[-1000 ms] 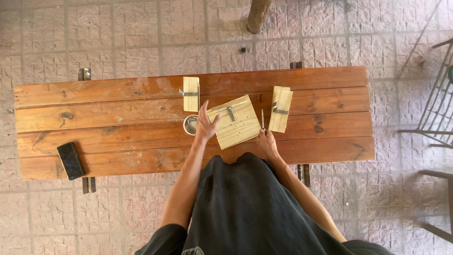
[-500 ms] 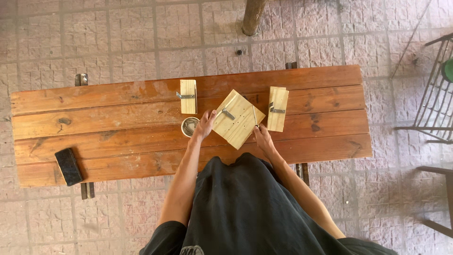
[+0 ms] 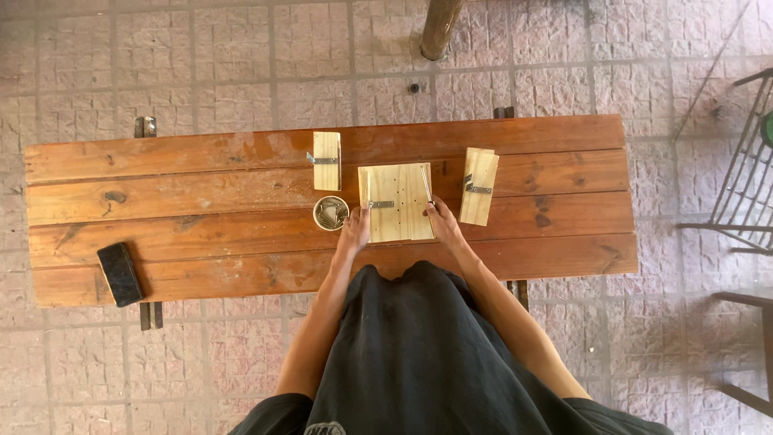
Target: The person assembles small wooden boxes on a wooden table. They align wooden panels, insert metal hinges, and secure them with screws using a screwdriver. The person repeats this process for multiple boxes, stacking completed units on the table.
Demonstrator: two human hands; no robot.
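Observation:
A square pale wooden board (image 3: 400,187) lies flat on the brown plank bench (image 3: 201,209), square to its edge, with a small metal hinge (image 3: 380,205) near its left side. My left hand (image 3: 354,230) grips the board's lower left corner. My right hand (image 3: 445,226) is at the lower right corner and holds a thin metal rod-like tool (image 3: 425,182) that lies along the board's right edge. A small round tin of metal bits (image 3: 331,213) stands just left of the board, close to my left hand.
Two narrow wooden blocks with metal fittings flank the board, one at the upper left (image 3: 326,160) and one at the right (image 3: 478,186). A black rectangular object (image 3: 120,274) lies at the bench's left front. Metal chair frames (image 3: 745,185) stand to the right on the paved floor.
Both hands turned the board from a tilted, diamond-like position until it lies square to the bench. The blocks, the tin and the black object stayed put.

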